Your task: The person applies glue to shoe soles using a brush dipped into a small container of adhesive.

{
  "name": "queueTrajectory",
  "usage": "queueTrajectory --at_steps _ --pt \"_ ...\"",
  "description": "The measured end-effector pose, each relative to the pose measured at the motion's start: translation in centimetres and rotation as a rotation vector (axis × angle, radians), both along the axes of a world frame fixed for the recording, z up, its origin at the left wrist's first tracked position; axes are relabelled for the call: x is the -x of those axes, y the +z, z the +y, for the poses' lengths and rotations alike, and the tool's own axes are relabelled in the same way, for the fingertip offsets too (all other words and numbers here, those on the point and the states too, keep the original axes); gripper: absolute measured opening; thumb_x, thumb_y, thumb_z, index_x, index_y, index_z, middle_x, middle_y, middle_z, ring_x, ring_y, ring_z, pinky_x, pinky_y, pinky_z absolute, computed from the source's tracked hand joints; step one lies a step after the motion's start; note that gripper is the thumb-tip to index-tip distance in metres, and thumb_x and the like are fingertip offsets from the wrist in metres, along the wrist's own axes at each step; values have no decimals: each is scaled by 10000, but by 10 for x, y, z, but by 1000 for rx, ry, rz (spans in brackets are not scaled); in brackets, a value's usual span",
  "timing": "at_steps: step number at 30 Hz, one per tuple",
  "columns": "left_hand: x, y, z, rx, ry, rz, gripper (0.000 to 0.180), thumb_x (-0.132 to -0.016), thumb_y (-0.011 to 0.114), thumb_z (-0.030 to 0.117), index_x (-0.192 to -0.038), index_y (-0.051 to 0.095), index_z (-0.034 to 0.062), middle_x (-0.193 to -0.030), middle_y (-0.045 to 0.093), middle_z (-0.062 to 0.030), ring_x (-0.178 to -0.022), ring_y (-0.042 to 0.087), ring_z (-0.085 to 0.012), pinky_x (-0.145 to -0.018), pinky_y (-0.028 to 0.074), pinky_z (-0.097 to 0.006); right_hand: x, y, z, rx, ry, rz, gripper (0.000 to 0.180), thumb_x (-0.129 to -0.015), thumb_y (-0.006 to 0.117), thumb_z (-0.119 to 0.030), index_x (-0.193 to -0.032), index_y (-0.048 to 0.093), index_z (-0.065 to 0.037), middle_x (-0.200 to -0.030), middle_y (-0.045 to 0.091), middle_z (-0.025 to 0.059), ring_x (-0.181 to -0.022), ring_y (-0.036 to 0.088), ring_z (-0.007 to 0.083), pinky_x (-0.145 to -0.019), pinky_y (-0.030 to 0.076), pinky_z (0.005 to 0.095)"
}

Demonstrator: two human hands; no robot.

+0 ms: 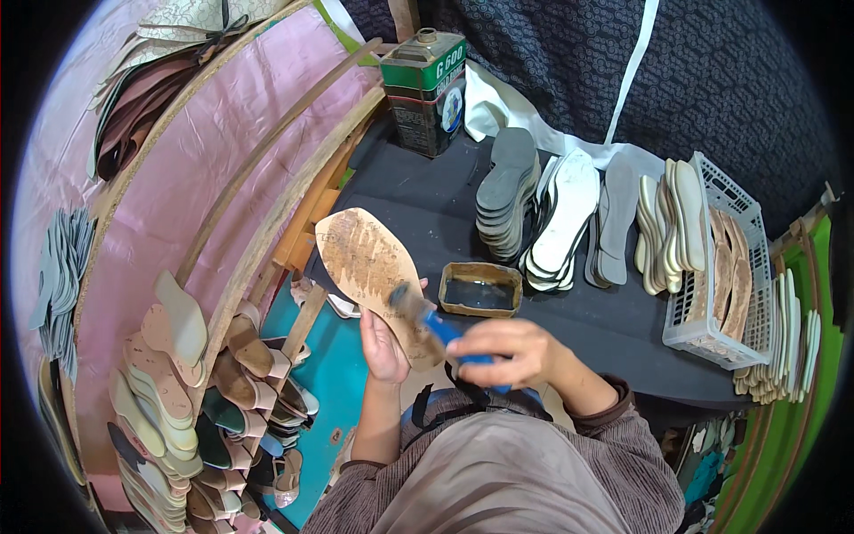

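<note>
Nearest the camera: the person's striped brown sleeves and lap fill the lower middle of the view.

Right hand (514, 353): grip closed round the blue handle of a brush (433, 322). Brush head lies on the sole surface, slightly blurred.

Left hand (384, 343): grip pinching the near end of a tan shoe sole (375, 271), thumb on top, fingers under. Sole is held above the counter's near left corner, toe end pointing up and left, upper face streaked darker.

Just beyond the sole, on the dark counter (614, 325): a small rectangular tray of dark glue (480, 289), crusted rim, just beside the sole's right edge.

Behind the tray: a stack of grey soles (507, 191), then a fanned stack of white soles (562, 222), then a grey pair (616, 218) and cream soles (669, 222) standing on edge. Right of these, a white plastic basket (725, 334) holding brown soles; more pale soles stacked past it at the counter's right end.

Far left corner of the counter: a green metal can (427, 89) with a screw cap, upright.

Left of the person: a curved rack (200, 356) packed with tan, cream and dark soles in rows, against a pink sheet.
</note>
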State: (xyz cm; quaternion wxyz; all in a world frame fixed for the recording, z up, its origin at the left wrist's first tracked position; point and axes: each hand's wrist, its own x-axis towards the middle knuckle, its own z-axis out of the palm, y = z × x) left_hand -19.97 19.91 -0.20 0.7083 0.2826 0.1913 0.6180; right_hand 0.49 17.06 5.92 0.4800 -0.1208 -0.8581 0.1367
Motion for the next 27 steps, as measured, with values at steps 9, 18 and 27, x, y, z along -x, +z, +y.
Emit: queueTrajectory --at_steps 9,18,27 --pt "-6 4 4 -55 -90 -167 601 -962 161 482 -1367 319 68 -1287 452 -222 -1062 539 -293 -776 530 -405 -1 4 -6 64 75 -12 229 -646 646 6 -872 629 -23 -1069 608 155 -833 628 311 -689 530 350" --pt "1 1 5 -166 -70 -11 617 -952 161 504 -1381 287 79 -1287 453 -216 -1106 515 -290 -884 469 -458 3 3 -11 66 92 -49 207 -650 677 -38 -852 630 -41 -1028 615 162 -832 629 306 -678 531 348" --pt "-3 4 7 -38 59 7 611 -948 152 516 -1388 286 114 -1297 442 -217 -976 560 -288 -785 510 -453 2 1 -14 126 135 -34 247 -638 661 -18 -882 629 -31 -1078 603 161 -882 614 312 -715 523 360"
